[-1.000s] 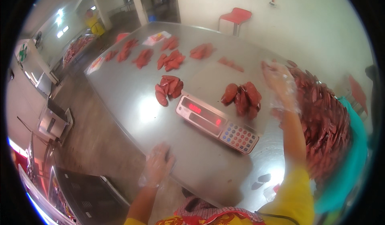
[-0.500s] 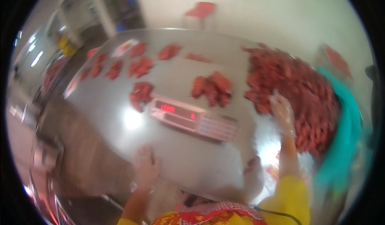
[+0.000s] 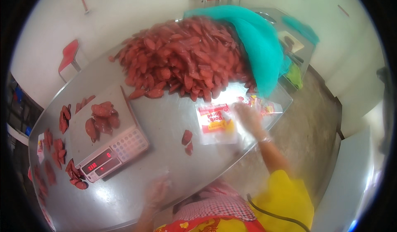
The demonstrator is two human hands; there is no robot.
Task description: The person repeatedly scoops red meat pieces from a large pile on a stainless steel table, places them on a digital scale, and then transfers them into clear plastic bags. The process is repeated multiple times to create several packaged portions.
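My right hand, in a clear plastic glove, is at the right edge of a clear printed plastic bag lying flat on the metal table. Motion smears its fingers, so whether it grips the bag is unclear. My left hand, gloved too, is blurred over the near table edge. A weighing scale with a lit red display stands left of centre, and several red meat slices rest on its plate. A large heap of red meat slices covers the far part of the table.
More printed bags lie by the right table edge. Turquoise netting drapes beside the heap. Two loose meat pieces lie left of the flat bag. Small meat portions sit left of the scale. A red stool stands beyond.
The view has swung right, bringing the printed bags into fuller sight. My right hand has left the meat heap and moved to the bags. My left hand stays near the table's front edge.
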